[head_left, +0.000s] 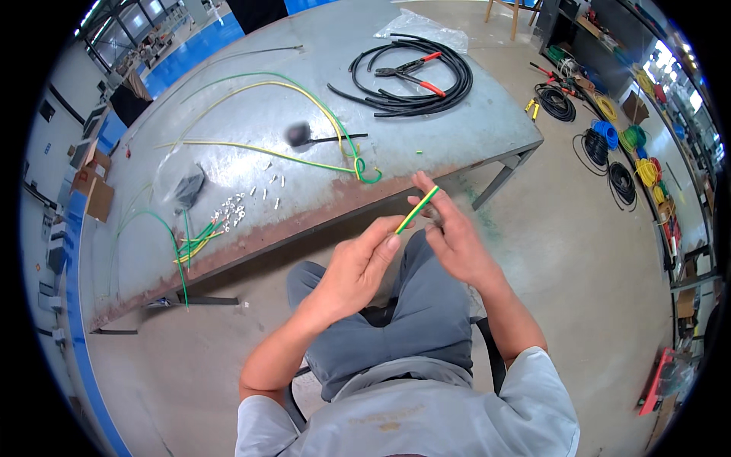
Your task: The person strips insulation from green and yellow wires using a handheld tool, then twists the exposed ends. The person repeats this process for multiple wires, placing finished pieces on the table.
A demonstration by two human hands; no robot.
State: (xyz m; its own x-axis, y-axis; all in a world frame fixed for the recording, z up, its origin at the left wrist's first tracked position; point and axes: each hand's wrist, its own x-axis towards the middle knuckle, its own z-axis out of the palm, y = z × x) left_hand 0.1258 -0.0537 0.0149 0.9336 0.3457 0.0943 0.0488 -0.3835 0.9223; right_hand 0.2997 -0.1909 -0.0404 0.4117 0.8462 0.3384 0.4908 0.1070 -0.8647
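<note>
Right at the fingers, the left hand [346,270] had its thumb and forefinger clamped on the wire [416,211], up in the air just off the near edge of the worktop [499,107]. And the right hand [461,244] was up at the wire's tip, fingers bent and smeared by motion; whether they gripped, you couldn't tell. Out to the near edge, towards the left corner: short wires [199,242] lay bunched, loose lugs [232,213] right beside them, so some cutting looked done and the lug work mostly left. Long wires [304,161] curved across the middle, more stock by the look of it. By the right edge, pliers [390,72] lay on the black coil [462,76]. Hidden? The wire's lower end, inside the left hand. Any stripping at the tip, unclear; a black lump [298,135], too blurred to name.
</note>
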